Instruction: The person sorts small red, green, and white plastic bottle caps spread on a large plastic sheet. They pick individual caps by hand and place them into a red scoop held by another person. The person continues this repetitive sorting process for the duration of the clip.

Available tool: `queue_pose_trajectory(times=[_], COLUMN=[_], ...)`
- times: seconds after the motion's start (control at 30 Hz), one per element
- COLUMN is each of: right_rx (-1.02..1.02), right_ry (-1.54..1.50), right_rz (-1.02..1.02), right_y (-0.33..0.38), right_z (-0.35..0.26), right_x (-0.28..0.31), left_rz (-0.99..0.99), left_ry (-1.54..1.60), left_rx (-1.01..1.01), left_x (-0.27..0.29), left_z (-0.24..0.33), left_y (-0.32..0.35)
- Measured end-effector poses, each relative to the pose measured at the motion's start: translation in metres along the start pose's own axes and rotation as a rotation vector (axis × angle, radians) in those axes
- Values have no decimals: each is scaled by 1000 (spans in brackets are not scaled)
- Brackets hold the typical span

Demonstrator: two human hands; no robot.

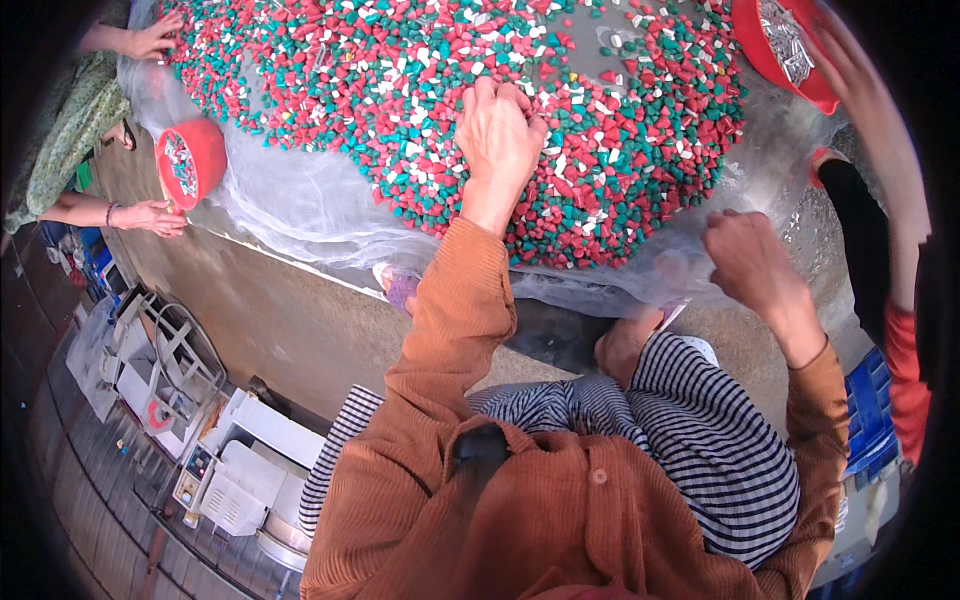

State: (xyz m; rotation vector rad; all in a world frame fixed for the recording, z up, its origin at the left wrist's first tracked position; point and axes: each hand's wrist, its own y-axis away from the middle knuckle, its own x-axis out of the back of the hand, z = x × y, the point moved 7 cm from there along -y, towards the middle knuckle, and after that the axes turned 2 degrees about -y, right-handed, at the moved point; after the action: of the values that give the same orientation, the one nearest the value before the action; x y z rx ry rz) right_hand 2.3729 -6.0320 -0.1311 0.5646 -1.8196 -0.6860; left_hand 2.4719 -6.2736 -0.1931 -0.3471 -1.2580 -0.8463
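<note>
A wide layer of small red, green and white pieces (600,200), too small for me to name exactly, lies spread over a pale translucent sheet (300,215). My left hand (497,135) reaches into the middle of it, back of the hand up, fingers curled together at the pieces; the fingertips are partly hidden. Off the near right edge of the layer, my right hand (750,258) hovers over the sheet with its fingers folded in. What it holds, if anything, is hidden from me.
A red bowl (207,150) with small pale pieces stands at the left, beside a co-worker's hands (150,218). Another red bowl (745,45) with white pieces is at the far right, near another person's arm (880,130). White machinery (245,480) stands at the lower left, blue crates (872,410) at the right.
</note>
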Motion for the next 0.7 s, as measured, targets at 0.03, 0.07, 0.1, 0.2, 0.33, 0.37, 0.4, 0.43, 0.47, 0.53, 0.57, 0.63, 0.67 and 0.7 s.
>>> queue_pose_trajectory(times=[0.03,0.07,0.1,0.2,0.33,0.37,0.4,0.43,0.47,0.53,0.57,0.63,0.67,0.7], right_rx=[27,55,83,-39,29,107,196,267,314,357,327,110,-189,-382], right_ry=[-25,-35,-46,-214,-1208,-1519,-1830,-2011,-2096,-2099,-2007,-1366,-543,38], right_rz=[83,173,264,253,648,791,929,1021,1079,1137,1147,1139,1093,1010], right_y=[-5,-10,-14,-34,-38,-39,-40,-42,-44,-46,-48,-47,-45,-49], right_z=[-5,-8,-10,-1,43,55,68,81,91,107,120,145,147,144], right_x=[14,28,40,60,98,104,108,111,114,121,125,137,151,158], left_rz=[3,5,5,83,145,120,136,151,155,80,37,12,-2,-17], left_ry=[-18,-39,-63,-42,23,36,94,152,208,543,711,716,701,687], left_rx=[-30,-60,-91,-114,-116,-97,-97,-97,-96,46,118,129,140,150], left_x=[-1,-1,0,4,9,10,13,16,16,19,17,30,31,33], left_z=[3,7,12,11,10,9,11,13,11,3,1,6,7,8], left_y=[-2,-3,-4,-1,3,3,2,0,0,1,0,-2,-4,-5])
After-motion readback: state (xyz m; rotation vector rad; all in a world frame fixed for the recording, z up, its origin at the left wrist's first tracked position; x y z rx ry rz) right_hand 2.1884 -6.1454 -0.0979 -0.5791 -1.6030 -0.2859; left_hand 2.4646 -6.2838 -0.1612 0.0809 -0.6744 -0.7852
